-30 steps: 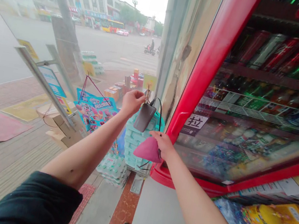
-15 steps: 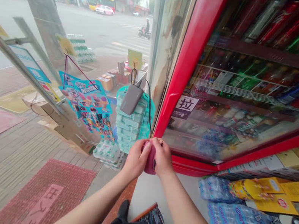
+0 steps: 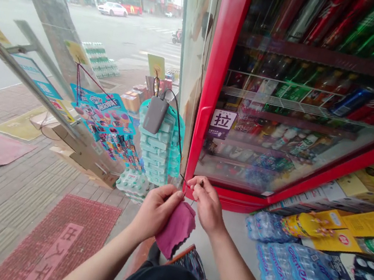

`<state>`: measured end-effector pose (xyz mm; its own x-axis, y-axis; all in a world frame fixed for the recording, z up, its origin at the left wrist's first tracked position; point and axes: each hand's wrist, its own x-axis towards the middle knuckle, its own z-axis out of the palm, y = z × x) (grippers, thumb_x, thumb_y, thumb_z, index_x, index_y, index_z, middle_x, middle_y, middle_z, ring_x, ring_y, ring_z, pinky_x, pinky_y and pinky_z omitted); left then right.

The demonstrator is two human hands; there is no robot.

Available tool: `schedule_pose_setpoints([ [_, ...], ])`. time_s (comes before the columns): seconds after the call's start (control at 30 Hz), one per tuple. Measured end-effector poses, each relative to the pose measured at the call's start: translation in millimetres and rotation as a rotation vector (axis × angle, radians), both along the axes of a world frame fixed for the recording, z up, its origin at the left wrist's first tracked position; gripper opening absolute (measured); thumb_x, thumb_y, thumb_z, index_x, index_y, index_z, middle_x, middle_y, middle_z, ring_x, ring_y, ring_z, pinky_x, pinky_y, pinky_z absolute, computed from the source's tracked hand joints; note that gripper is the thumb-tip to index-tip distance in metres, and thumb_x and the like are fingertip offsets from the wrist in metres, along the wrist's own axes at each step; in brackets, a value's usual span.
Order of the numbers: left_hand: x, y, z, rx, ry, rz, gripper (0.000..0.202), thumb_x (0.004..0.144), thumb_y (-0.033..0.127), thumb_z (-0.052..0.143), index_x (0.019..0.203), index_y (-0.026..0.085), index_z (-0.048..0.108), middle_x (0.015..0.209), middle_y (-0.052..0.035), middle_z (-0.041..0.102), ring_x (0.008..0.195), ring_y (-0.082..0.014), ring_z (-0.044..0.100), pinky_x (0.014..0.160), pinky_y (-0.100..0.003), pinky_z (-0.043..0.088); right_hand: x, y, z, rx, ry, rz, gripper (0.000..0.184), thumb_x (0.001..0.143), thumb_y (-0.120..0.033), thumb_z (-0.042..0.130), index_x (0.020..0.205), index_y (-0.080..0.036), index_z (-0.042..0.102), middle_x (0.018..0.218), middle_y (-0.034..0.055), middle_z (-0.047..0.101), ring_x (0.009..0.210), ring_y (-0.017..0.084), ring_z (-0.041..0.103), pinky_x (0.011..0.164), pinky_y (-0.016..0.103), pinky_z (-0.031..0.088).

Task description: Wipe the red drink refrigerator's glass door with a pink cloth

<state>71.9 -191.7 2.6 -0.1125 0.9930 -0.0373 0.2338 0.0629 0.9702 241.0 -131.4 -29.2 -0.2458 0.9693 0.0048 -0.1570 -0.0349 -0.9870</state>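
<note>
My left hand is closed on the upper edge of a pink-purple cloth with a dark jagged lower edge. The cloth hangs below and right of the fingers. My right hand is up to the right of it, thumb and fingers pinched on a thin black cable. Upward and left, that cable leads to a grey power bank. The power bank rests against a turquoise see-through bag of stacked packets. The cable's end is hidden by my fingers.
A red-framed glass-door drinks fridge stands directly ahead. Bottled-water packs and yellow boxes lie at right. A hanging blue toy card and a metal-framed door are at left, with a red mat on the ground.
My hands have moved apart slightly and downward. The cloth, earlier bunched between both hands, now hangs opened out from my left hand. My right hand is now apart from it on the cable.
</note>
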Motion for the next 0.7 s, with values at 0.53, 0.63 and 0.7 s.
schedule_pose_setpoints([
  [0.53, 28, -6, -8.2, 0.126, -0.11, -0.215, 0.039, 0.1, 0.054, 0.071, 0.115, 0.018, 0.079, 0.09, -0.0024, 0.072, 0.076, -0.0152, 0.057, 0.075, -0.029, 0.048, 6, -33, -0.3, -0.071, 0.283, 0.189, 0.033, 0.104, -0.05, 0.071, 0.133, -0.037, 0.08, 0.166, -0.0033, 0.058, 0.16, 0.028, 0.045, 0.139, 0.05, 0.026],
  [0.63, 22, -4, -6.7, 0.151, -0.125, -0.252, 0.036, 0.099, 0.053, 0.073, 0.104, 0.018, 0.078, 0.1, -0.0044, 0.075, 0.094, -0.0194, 0.065, 0.091, -0.031, 0.051, -2, -42, -4.0, -0.1, 0.344, 0.197, 0.039, 0.104, -0.049, 0.071, 0.142, -0.04, 0.075, 0.164, -0.0024, 0.061, 0.157, 0.029, 0.05, 0.139, 0.052, 0.028],
  [0.7, 19, -4, -5.8, 0.174, -0.119, -0.263, 0.035, 0.1, 0.052, 0.072, 0.095, 0.018, 0.076, 0.095, -0.0042, 0.074, 0.094, -0.0198, 0.065, 0.092, -0.031, 0.051, -8, -47, -5.9, -0.086, 0.331, 0.194, 0.04, 0.105, -0.052, 0.07, 0.142, -0.04, 0.075, 0.166, -0.0018, 0.059, 0.159, 0.03, 0.048, 0.139, 0.054, 0.027],
])
